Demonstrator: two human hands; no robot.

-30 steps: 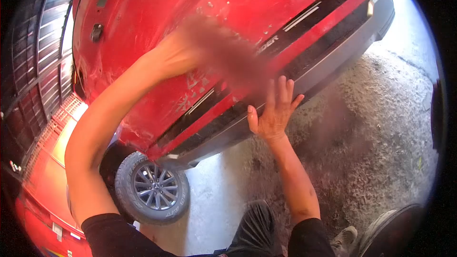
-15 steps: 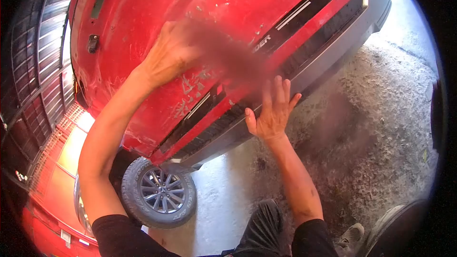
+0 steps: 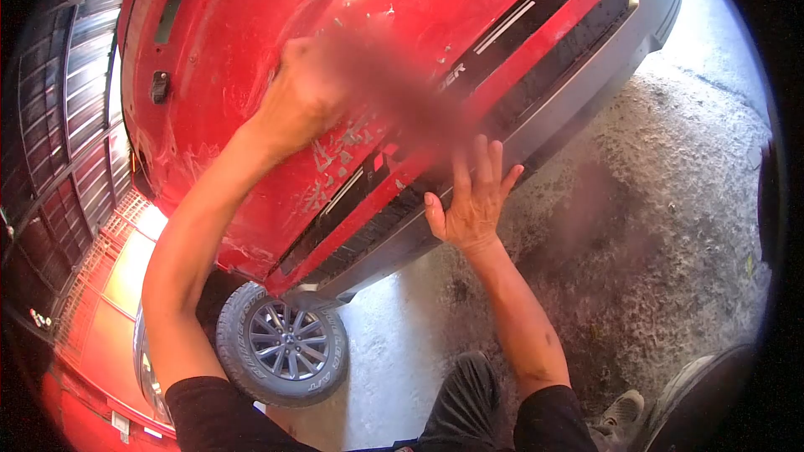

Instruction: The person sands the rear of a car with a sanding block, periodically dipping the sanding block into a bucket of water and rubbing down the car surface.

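A red vehicle body panel (image 3: pixel 251 0) with scratched, chipped paint fills the upper middle of the view. My left hand (image 3: pixel 306 92) is closed against it, its fingers curled in. A dark blurred patch covers the area beside those fingers, so whatever they hold, if anything, is hidden. Lower right, my right hand (image 3: pixel 471 205) is open with its fingers spread, palm down, over the edge of the grey bumper (image 3: pixel 553 125). Its fingertips reach toward the blurred patch. Between panel and bumper runs a black strip (image 3: pixel 502 29) with white stripes and partly hidden lettering.
A wheel with a dark spoked rim (image 3: pixel 289 343) is below the panel's left corner. Another red vehicle (image 3: pixel 105 310) stands at left, near a corrugated metal wall (image 3: pixel 88 59). Rough concrete floor (image 3: pixel 687 159) extends on the right. My shoe (image 3: pixel 624 410) shows at the bottom.
The view has shifted slightly, so the panel sits a little further left and the wheel slightly lower. My left hand has moved slightly along the panel; my right hand stays spread at the bumper.
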